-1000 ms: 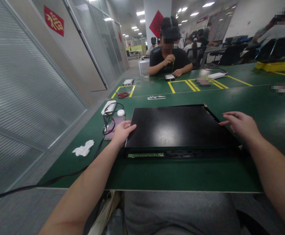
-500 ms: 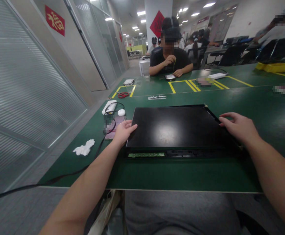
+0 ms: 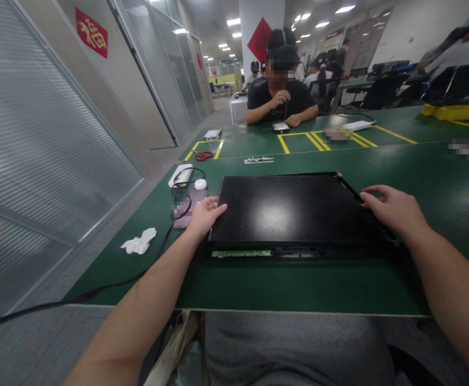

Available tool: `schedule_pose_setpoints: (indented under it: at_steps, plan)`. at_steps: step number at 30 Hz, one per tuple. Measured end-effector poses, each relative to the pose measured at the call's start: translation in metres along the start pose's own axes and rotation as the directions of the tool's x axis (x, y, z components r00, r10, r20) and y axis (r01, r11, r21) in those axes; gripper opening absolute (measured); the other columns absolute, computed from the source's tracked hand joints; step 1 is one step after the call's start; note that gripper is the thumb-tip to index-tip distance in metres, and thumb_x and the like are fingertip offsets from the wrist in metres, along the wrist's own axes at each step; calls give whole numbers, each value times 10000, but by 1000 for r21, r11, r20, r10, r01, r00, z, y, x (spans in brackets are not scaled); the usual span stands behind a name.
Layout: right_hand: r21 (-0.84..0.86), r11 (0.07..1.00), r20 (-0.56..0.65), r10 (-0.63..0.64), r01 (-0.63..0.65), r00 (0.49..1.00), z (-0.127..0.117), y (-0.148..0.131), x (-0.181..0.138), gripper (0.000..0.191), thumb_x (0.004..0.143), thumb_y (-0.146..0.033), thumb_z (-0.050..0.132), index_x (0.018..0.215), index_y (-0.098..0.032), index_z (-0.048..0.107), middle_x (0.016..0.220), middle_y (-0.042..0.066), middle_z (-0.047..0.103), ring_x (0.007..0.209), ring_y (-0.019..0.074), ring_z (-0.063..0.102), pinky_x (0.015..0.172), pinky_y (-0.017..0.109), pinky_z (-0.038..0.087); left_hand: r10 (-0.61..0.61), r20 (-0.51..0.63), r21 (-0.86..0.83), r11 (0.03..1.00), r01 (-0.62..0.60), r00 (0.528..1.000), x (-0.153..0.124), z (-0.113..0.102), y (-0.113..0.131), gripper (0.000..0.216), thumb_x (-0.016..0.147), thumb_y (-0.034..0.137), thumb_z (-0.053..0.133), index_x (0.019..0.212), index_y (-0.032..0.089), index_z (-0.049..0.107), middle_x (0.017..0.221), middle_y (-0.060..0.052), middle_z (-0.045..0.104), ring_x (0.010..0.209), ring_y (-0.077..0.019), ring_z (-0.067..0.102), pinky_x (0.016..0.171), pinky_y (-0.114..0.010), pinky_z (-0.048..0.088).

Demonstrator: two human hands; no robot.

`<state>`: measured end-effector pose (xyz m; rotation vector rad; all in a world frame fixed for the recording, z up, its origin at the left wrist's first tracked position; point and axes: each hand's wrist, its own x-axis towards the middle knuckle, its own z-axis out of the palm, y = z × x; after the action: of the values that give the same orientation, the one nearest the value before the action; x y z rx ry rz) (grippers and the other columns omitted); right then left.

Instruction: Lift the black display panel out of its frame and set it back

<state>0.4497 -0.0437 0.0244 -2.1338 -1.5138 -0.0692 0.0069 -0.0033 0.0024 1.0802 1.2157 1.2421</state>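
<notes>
A glossy black screen panel (image 3: 299, 209) lies in a black frame (image 3: 357, 195) on the green table. Along the near side, below the panel's edge, a green circuit board strip (image 3: 241, 253) shows. My left hand (image 3: 206, 217) grips the panel's left edge, thumb on top and fingers along the side. At the right side, my right hand (image 3: 393, 209) has thumb and fingertips closed on the frame's rim. The panel sits shifted to the left, so the frame's inner right border is exposed. The undersides of both are hidden.
Left of the panel lie a phone (image 3: 188, 208), a black cable (image 3: 170, 236), a white power bank (image 3: 181, 176), a small white case (image 3: 200, 184) and crumpled tissue (image 3: 140, 241). Scissors (image 3: 203, 155) and thin metal strips (image 3: 258, 160) lie beyond. A person (image 3: 280, 96) works opposite.
Almost nothing differs. My left hand and the panel's left edge sit very slightly further right; my right hand keeps its place on the frame.
</notes>
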Motion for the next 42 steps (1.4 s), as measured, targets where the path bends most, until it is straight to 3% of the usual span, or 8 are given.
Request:
schedule_pose_setpoints:
  at_steps: [9,26,34,42]
  plan:
    - [-71,997,0,0,0,1000,0,2,1,357,664,-520,394,841,-288,602,570,-10,596,645,195,544,514,288,344,21,19,75,997,-22,1000,2,-1,-2,581,525,327,888,1001,151,605,842,-46,751,798,-216,723,866,-398,547]
    - [-21,999,11,39,-39,999,-4,2,3,300,645,-455,432,746,-253,630,576,-12,612,621,171,531,520,272,337,74,57,178,981,-83,996,3,-2,-3,534,576,367,841,1012,142,630,917,-85,763,856,-242,727,855,-402,562]
    - [-195,980,31,-26,32,999,0,2,3,354,616,-504,406,775,-299,646,613,7,581,575,180,496,489,284,335,96,54,243,964,-106,994,2,-2,-1,526,578,389,846,990,143,633,883,-84,760,838,-249,732,838,-409,569]
    - [-104,994,9,-32,33,999,-1,5,2,343,615,-482,409,743,-272,649,611,1,585,582,169,501,506,280,343,77,9,185,980,-77,997,1,-1,-1,524,552,361,853,983,154,636,884,-79,764,853,-251,730,863,-416,567]
